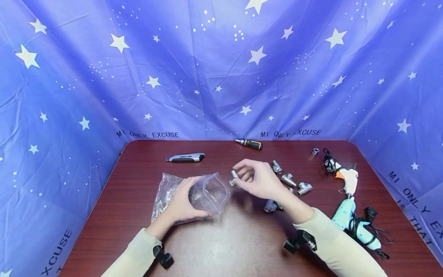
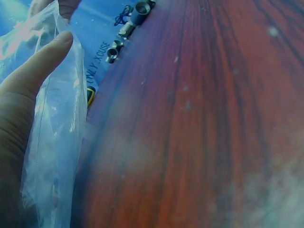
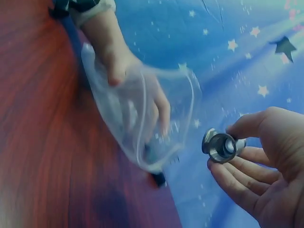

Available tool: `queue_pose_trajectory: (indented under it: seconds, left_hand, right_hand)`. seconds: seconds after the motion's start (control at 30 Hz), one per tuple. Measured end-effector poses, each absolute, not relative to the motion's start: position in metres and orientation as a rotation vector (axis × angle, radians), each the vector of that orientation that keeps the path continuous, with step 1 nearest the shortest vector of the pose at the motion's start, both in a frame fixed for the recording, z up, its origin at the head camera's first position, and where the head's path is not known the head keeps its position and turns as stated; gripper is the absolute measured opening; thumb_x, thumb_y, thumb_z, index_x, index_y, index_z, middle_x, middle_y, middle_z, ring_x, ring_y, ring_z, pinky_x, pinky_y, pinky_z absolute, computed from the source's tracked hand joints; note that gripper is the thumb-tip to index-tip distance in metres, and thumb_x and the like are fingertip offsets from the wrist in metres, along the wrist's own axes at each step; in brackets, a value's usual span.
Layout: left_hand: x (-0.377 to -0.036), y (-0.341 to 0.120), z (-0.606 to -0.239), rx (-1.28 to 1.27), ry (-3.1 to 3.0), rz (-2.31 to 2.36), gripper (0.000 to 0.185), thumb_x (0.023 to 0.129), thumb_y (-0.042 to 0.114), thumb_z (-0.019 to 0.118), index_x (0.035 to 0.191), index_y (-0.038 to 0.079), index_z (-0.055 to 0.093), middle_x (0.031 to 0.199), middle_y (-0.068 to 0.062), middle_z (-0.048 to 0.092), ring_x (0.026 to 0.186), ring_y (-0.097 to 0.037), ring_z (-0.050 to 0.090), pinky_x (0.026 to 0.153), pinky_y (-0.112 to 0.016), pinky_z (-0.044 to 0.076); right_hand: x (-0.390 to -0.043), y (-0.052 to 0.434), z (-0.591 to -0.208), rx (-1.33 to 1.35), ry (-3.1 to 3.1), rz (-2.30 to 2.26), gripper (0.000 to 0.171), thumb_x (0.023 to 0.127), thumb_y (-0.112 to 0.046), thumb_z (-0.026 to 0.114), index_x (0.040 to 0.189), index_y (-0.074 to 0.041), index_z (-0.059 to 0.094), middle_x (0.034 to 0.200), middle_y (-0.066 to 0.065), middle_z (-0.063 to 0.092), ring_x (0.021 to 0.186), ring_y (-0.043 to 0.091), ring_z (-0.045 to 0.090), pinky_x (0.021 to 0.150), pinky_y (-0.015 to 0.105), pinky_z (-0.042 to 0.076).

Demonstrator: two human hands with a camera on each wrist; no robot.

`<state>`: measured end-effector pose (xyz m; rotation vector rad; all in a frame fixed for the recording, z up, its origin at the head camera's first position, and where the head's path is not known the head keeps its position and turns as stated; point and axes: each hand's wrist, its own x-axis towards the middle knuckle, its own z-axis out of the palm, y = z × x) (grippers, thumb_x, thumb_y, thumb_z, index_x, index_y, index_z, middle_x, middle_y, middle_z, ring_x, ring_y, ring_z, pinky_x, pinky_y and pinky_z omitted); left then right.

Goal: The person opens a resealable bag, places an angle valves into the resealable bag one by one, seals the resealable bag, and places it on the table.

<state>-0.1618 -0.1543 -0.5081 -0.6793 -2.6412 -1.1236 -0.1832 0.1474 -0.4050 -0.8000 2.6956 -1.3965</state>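
My left hand (image 1: 180, 204) grips a clear zip bag (image 1: 216, 192) lying low over the table, its mouth spread and facing right. In the left wrist view, the thumb (image 2: 45, 64) presses along the side of the bag (image 2: 57, 137). Just right of that mouth, my right hand (image 1: 261, 180) pinches a metal pipe tee (image 1: 234, 177) between thumb and fingers. The right wrist view shows the tee (image 3: 221, 146) with a round opening toward the camera, apart from the bag. Several similar metal pipe fittings (image 1: 288, 179) lie beyond and below the right hand, some partly hidden by it.
On the dark red table (image 1: 121, 200) lie a utility knife (image 1: 187, 157) at the back left and a screwdriver (image 1: 252, 144) at the back edge. A small metal fitting (image 1: 315, 151), a white glue gun (image 1: 347, 179) and a teal glue gun (image 1: 360, 227) with cords are at the right.
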Motion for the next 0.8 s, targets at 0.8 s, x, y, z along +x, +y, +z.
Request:
queue_pose_trajectory:
  seconds: [0.8]
  left_hand:
    - [-0.162,-0.153,-0.51,-0.7,-2.636,-1.116,0.115,0.054,0.059,0.1,0.152,0.022,0.053,0.144,0.003,0.065,0.133,-0.023,0.06,0.11,-0.058,0.049]
  right_hand:
    - [-0.18,0.081,-0.437,-0.922,2.681,-1.167,0.024,0.087,-0.016,0.085,0.079,-0.013,0.063,0.069,-0.005,0.075,0.062,-0.003,0.068,0.059,0.014,0.056]
